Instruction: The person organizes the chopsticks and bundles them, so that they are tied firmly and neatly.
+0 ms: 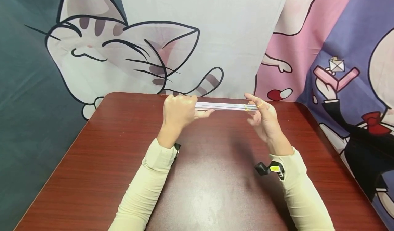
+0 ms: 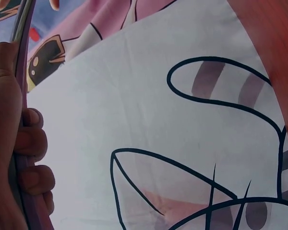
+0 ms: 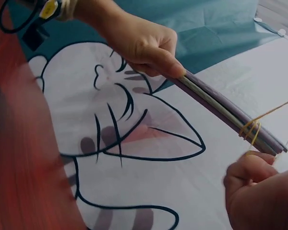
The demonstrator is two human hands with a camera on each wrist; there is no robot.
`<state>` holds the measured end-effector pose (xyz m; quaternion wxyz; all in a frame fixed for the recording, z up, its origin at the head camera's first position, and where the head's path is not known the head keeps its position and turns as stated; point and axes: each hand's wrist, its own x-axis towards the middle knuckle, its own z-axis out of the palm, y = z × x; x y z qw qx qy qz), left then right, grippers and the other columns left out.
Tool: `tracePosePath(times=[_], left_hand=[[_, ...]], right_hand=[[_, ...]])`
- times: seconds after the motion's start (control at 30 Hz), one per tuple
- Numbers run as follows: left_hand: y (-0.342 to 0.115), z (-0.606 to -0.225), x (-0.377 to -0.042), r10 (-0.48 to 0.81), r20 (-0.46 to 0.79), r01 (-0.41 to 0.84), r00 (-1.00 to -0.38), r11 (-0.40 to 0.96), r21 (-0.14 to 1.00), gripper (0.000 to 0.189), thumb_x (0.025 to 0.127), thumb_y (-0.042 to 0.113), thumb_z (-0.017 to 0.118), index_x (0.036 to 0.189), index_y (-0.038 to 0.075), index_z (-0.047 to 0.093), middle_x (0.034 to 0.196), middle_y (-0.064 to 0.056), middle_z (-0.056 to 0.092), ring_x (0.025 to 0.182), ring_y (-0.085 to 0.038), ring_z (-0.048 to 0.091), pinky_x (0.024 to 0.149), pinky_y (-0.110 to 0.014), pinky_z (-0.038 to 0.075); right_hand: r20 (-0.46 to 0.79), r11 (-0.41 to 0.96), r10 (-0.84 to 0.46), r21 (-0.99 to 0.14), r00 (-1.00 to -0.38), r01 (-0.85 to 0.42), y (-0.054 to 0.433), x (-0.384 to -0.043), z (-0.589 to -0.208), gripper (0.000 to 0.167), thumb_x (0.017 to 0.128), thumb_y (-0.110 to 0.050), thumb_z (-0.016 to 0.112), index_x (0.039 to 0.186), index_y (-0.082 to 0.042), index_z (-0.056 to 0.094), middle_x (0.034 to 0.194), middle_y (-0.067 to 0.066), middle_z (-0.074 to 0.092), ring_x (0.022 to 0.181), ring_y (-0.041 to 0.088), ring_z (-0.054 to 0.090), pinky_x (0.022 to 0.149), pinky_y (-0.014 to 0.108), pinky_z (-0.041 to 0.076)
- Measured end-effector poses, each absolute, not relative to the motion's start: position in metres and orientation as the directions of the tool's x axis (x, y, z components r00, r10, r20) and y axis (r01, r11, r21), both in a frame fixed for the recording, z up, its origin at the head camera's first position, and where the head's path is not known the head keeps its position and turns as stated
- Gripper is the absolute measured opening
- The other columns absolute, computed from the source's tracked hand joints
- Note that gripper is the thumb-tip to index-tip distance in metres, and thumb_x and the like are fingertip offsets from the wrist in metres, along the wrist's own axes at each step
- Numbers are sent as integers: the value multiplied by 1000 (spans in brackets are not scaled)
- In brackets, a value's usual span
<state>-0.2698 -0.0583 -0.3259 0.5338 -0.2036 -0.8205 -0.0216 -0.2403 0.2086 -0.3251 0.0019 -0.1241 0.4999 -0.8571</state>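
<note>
My left hand (image 1: pixel 179 110) grips one end of a bundle of long thin sticks (image 1: pixel 220 106), its fingers wrapped round them. The bundle is held level above the far part of the table. In the right wrist view the sticks (image 3: pixel 212 99) look purple and green. A yellow rubber band (image 3: pixel 250 130) loops round them near the other end. Beside that end, my right hand (image 1: pixel 268 121) has the band hooked on its fingers, and one strand is drawn taut away from the sticks. The left wrist view shows the left fingers (image 2: pixel 31 143) curled over the bundle's side.
The reddish-brown table (image 1: pixel 101 169) lies below both arms. Behind it hangs a cloth backdrop (image 1: pixel 234 39) printed with cartoon cats. A black wrist camera (image 1: pixel 269 168) sits on the right cuff.
</note>
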Motion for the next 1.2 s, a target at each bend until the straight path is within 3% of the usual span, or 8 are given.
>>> tracePosePath(times=[0.2,0.4,0.7,1.07,1.2], left_hand=[[-55,-327,-268,350,884,403,-309,890,-212,69,68,77,64,49,15,42,40,2,35,32,-18,33,40,-31,28],[-52,-327,-266,332,904,420,-268,885,-200,68,68,75,69,49,15,41,40,2,35,33,-19,30,40,-31,28],[-50,-329,-267,335,899,434,-284,880,-191,67,61,74,74,49,17,41,39,3,36,32,-18,34,39,-31,29],[-50,-328,-265,337,882,429,-329,885,-178,66,65,73,73,49,17,44,40,1,41,34,-19,40,41,-32,31],[-50,-330,-265,340,876,432,-343,885,-174,66,65,73,72,50,16,44,41,1,41,35,-20,40,42,-33,31]], right_hand=[[154,-412,-232,-910,-961,-46,211,-247,-319,27,96,-27,65,116,-9,72,82,-4,57,65,5,54,46,16,33],[126,-293,-285,-955,-950,-39,213,-249,-309,23,93,-28,69,111,-14,76,85,-2,64,76,9,59,55,20,38],[154,-266,-302,-961,-941,-72,216,-252,-304,14,96,-16,65,98,-12,79,101,-1,69,74,10,54,62,20,44],[165,-162,-241,-978,-956,-128,217,-249,-300,21,95,-5,62,92,-14,80,96,-1,74,84,12,54,66,21,45],[186,-68,-210,-982,-960,-175,216,-248,-299,24,95,-3,61,87,-16,79,89,-4,72,86,12,56,69,23,46]])
